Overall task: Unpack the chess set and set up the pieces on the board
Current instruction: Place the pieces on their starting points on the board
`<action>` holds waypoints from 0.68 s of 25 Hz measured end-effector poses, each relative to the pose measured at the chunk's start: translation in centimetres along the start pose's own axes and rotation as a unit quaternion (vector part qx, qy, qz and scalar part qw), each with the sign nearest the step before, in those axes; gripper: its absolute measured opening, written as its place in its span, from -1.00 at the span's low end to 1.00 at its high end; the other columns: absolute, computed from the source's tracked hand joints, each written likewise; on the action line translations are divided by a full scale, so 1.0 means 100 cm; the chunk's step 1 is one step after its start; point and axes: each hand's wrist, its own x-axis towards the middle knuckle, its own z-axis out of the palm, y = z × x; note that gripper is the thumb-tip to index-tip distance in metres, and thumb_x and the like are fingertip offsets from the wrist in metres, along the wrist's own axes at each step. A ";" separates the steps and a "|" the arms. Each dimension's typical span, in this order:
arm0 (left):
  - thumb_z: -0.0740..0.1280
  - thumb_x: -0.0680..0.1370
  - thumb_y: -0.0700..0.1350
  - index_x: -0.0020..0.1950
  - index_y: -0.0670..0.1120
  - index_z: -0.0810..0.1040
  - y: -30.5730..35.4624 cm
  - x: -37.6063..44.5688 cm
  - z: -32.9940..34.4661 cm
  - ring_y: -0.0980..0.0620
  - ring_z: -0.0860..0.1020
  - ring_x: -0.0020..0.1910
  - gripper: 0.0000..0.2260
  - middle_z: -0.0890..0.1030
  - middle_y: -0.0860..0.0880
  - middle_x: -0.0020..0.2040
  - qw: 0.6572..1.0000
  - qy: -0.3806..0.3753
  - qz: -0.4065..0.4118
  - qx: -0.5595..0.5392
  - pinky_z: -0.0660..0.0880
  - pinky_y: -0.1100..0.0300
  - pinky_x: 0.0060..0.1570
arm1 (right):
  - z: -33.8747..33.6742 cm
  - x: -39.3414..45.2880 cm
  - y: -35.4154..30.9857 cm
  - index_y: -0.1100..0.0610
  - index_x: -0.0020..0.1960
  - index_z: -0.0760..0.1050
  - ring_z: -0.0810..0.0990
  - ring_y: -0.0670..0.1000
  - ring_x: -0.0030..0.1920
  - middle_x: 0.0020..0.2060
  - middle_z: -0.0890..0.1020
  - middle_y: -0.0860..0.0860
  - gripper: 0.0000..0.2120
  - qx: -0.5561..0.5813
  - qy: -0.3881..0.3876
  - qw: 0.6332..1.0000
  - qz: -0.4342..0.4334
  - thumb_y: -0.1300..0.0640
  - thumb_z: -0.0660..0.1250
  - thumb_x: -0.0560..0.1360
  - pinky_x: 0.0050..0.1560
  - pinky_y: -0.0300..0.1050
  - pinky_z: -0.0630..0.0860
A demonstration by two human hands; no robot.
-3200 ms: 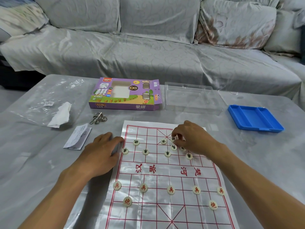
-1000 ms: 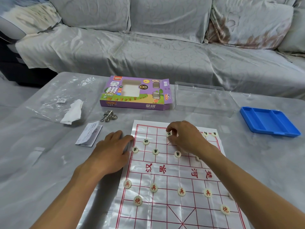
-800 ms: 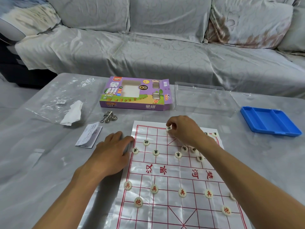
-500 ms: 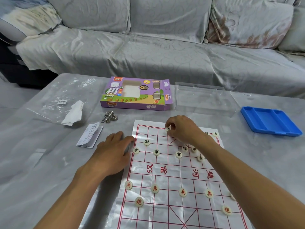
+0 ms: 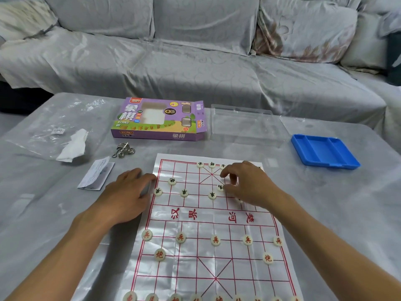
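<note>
**Placing black pieces on the far rows**

Right hand (image 5: 245, 183) is hovering arched over the far-right grid, fingers curling toward a loose black piece (image 5: 220, 187); whether it is pinching it, cannot tell. Left hand (image 5: 128, 192) is lying flat, fingers relaxed, likely pinning the board (image 5: 208, 216) edge against sliding on the counter (image 5: 336, 213). Purple box (image 5: 158, 119) and blue tray (image 5: 323, 152) are sitting beyond.

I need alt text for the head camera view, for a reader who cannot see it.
A person's right hand reaches over black-lettered pieces at the far end of a paper xiangqi board, while the left hand rests on its left edge. Red pieces stand in rows nearer the camera. Behind lie a purple box and a blue tray.
</note>
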 end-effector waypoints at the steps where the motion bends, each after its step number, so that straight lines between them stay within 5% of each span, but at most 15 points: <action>1: 0.18 0.59 -0.04 0.43 0.16 0.26 0.000 -0.001 0.000 -0.03 0.25 0.41 -0.59 0.32 0.05 0.33 1.000 -0.002 -0.001 -0.001 0.37 -0.01 0.29 | 0.002 0.001 -0.002 -0.05 0.17 0.54 0.39 -0.11 -0.02 -0.16 0.52 -0.17 -0.75 -0.016 -0.012 1.000 -0.011 -0.02 0.37 0.50 -0.05 -0.17 0.37; 11: 0.18 0.60 -0.02 0.45 0.15 0.24 0.001 -0.001 -0.001 -0.03 0.22 0.44 -0.59 0.27 0.02 0.42 1.000 0.000 0.002 0.009 0.34 0.01 0.32 | 0.010 0.008 0.001 -0.07 0.11 0.57 0.46 -0.09 -0.03 -0.06 0.60 -0.09 -0.79 -0.046 -0.033 0.998 -0.004 -0.05 0.36 0.50 0.03 -0.12 0.50; 17: 0.15 0.61 -0.02 0.46 0.14 0.22 0.006 -0.003 -0.005 -0.04 0.21 0.44 -0.59 0.27 0.00 0.43 1.000 -0.004 -0.001 0.013 0.31 0.00 0.32 | 0.001 0.017 -0.005 -0.04 0.07 0.58 0.44 -0.11 -0.13 -0.20 0.58 -0.13 -0.83 -0.033 -0.038 0.998 -0.039 -0.01 0.36 0.50 -0.10 -0.18 0.45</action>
